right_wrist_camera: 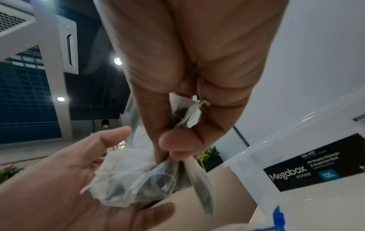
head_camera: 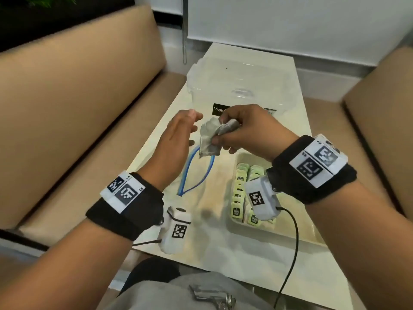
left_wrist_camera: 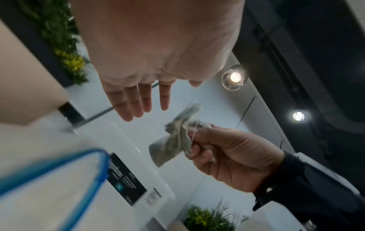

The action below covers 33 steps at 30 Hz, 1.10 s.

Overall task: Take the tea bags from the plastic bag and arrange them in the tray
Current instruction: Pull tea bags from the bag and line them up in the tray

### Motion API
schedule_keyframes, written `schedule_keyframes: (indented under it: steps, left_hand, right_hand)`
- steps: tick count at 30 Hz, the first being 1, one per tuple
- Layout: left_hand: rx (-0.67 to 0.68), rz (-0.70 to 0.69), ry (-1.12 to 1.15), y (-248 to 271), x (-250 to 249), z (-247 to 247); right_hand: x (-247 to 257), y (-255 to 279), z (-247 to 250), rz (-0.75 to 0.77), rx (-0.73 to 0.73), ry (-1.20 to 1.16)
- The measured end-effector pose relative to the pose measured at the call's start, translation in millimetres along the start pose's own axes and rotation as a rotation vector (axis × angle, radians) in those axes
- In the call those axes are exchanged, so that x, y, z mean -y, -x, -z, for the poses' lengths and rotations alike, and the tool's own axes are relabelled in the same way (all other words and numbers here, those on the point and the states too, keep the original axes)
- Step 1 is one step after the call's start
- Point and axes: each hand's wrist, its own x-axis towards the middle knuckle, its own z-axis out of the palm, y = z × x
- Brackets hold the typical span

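My right hand [head_camera: 225, 133] grips a bunch of grey-white tea bags [head_camera: 210, 139] with strings, held in the air above the table; the same tea bags [right_wrist_camera: 138, 179] [left_wrist_camera: 177, 140] hang below my curled fingers [right_wrist_camera: 177, 140]. My left hand [head_camera: 178, 133] is open, palm toward the tea bags, a little to their left, fingers [left_wrist_camera: 138, 101] straight. The clear plastic bag with a blue zip edge [head_camera: 192, 173] lies open on the table under the hands. The cream tray [head_camera: 237, 224] at the right front holds rows of green-tagged tea bags [head_camera: 240, 193].
A clear Megabox storage box [head_camera: 241, 90] stands on the table behind the hands. Tan sofa cushions [head_camera: 78, 97] flank the pale table [head_camera: 212, 238] on both sides. A black cable [head_camera: 295, 238] runs from my right wrist camera across the table's near edge.
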Motion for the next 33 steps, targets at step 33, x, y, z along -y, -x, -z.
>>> schedule_keyframes:
  steps: [33]
  left_hand:
    - [0.259,0.481,0.456,-8.0,36.7,-103.0]
  right_hand:
    - [-80.5,30.8,61.0,-0.349,-0.219,-0.144]
